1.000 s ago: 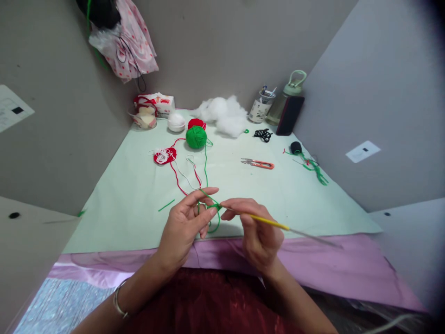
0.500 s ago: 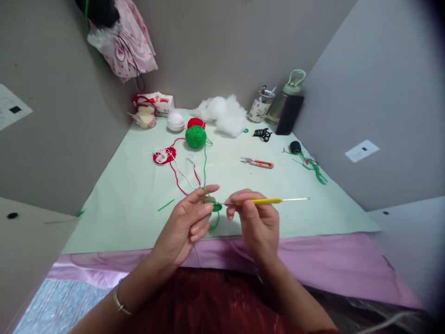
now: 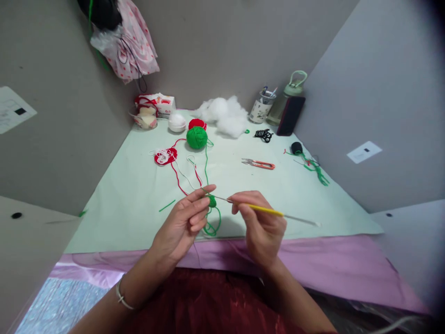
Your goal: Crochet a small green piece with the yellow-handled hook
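My left hand (image 3: 186, 221) pinches a small green crochet piece (image 3: 212, 201) between thumb and fingers, with a loop of green yarn (image 3: 212, 226) hanging below it. My right hand (image 3: 260, 221) is closed on a yellow-handled crochet hook (image 3: 267, 211), whose metal tip reaches into the green piece. The green strand runs up the pale green table (image 3: 132, 195) to a green yarn ball (image 3: 196, 138). Both hands hover above the table's near edge.
A red and white crochet piece (image 3: 164, 156) with loose strands lies left of centre. Orange-handled snips (image 3: 258, 163) lie to the right, with green scraps (image 3: 313, 168) beyond. White stuffing (image 3: 222, 113), a pen cup (image 3: 261, 107), a bottle (image 3: 287, 98) and a phone (image 3: 289, 116) stand at the back.
The hook, level half a second ago, now slopes down to the right. The green piece has shifted slightly left and up, and the yarn loop below it hangs lower.
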Demonstrator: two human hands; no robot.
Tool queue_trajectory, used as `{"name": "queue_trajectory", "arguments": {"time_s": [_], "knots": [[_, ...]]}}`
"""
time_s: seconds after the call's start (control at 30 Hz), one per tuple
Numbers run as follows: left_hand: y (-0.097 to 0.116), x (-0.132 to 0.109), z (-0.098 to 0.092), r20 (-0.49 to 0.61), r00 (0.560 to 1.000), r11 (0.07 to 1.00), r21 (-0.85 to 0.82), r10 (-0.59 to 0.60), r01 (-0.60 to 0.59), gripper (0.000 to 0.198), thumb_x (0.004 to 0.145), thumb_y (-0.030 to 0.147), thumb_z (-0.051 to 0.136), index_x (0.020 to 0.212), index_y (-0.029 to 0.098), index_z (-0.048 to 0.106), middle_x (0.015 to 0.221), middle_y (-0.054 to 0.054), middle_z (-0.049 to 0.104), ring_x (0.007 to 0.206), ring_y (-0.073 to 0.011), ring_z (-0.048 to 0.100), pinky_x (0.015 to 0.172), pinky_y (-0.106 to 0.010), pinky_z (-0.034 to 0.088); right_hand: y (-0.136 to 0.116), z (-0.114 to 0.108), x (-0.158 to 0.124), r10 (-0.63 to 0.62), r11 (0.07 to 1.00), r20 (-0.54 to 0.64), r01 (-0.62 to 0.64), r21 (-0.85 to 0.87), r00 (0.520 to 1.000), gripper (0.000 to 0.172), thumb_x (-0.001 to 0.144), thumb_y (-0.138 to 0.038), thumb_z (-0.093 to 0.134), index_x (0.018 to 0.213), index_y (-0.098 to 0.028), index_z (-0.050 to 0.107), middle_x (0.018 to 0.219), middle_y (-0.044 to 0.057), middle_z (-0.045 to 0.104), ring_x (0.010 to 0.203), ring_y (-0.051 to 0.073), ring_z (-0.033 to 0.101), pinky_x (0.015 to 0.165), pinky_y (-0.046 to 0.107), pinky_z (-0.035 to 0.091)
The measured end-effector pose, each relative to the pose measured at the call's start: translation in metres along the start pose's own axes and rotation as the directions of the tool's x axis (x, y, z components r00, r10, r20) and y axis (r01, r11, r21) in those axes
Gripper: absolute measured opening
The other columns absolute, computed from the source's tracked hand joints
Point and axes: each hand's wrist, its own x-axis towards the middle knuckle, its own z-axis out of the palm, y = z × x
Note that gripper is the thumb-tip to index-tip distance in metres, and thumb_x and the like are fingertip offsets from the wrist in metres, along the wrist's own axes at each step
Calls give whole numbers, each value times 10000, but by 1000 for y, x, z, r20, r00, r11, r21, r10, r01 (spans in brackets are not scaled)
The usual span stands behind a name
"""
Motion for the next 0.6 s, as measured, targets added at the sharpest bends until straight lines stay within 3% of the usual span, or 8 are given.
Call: {"name": "queue_trajectory", "arguments": {"time_s": [0.07,0.13,0.33,0.43,0.6], "knots": [[0,0,1,-24,997,997,30,70,-69,349,776,126,904,1115,135,821,731,65,531,460,18,326,391,-88,321,1,1,5,142,977,-8,-139,160,990,198,1045,-213,636,1044,-284,821,874,18,770,706,158,676,673,326,571],[-2,-1,3,-36,991,988,92,126,-122,377,775,143,913,1139,173,817,831,45,598,456,26,374,393,-102,349,1,3,8,193,951,1,-188,244,981,170,1040,-254,653,1010,-270,819,901,19,772,683,141,651,665,311,556],[-6,-5,5,-9,993,980,163,119,-116,441,787,179,916,1208,168,786,795,62,565,464,10,390,410,-128,367,0,5,8,193,959,48,-199,200,980,158,1027,-293,680,990,-262,830,911,27,790,743,153,670,707,309,563],[-3,-5,5,-5,996,984,160,85,-83,465,811,180,887,1255,147,755,801,53,581,470,4,377,415,-137,347,2,2,6,227,944,36,-229,239,973,172,1043,-308,656,1004,-253,814,911,26,772,727,148,674,704,311,569],[-2,-4,6,6,998,980,187,61,-61,501,797,186,883,1275,156,740,896,16,647,473,3,379,412,-156,339,5,1,6,263,900,132,-292,323,956,144,1014,-345,698,999,-247,802,909,23,746,698,140,664,672,302,570]]}}
